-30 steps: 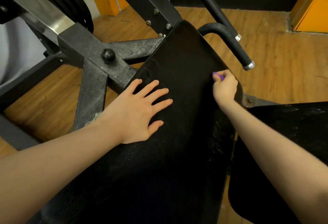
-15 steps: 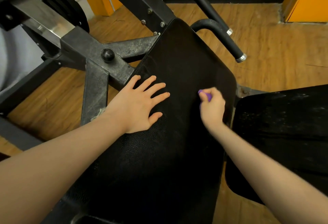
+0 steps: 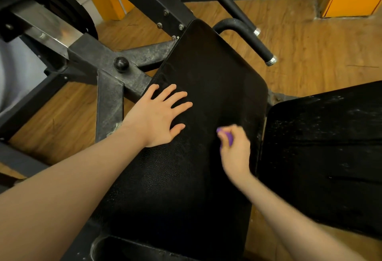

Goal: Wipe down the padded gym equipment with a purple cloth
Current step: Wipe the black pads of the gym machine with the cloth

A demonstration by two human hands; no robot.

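Observation:
A long black padded back rest (image 3: 206, 78) of a gym machine runs from the top middle down toward me. My left hand (image 3: 159, 116) lies flat on its left side with the fingers spread. My right hand (image 3: 234, 149) is curled round a small purple cloth (image 3: 226, 137), of which only a bit shows above the fingers, and presses it on the pad near its right edge. The right hand is motion-blurred.
A second black pad (image 3: 322, 153), dusty with white specks, lies to the right. The dark steel frame (image 3: 107, 64) with a round knob (image 3: 121, 64) stands to the left. A black handle bar (image 3: 248, 39) juts out at the upper right, above the wooden floor (image 3: 310, 53).
My right hand with the purple cloth has slid down the pad toward me, from near the upper right edge to the lower middle right. My left hand has stayed flat in place.

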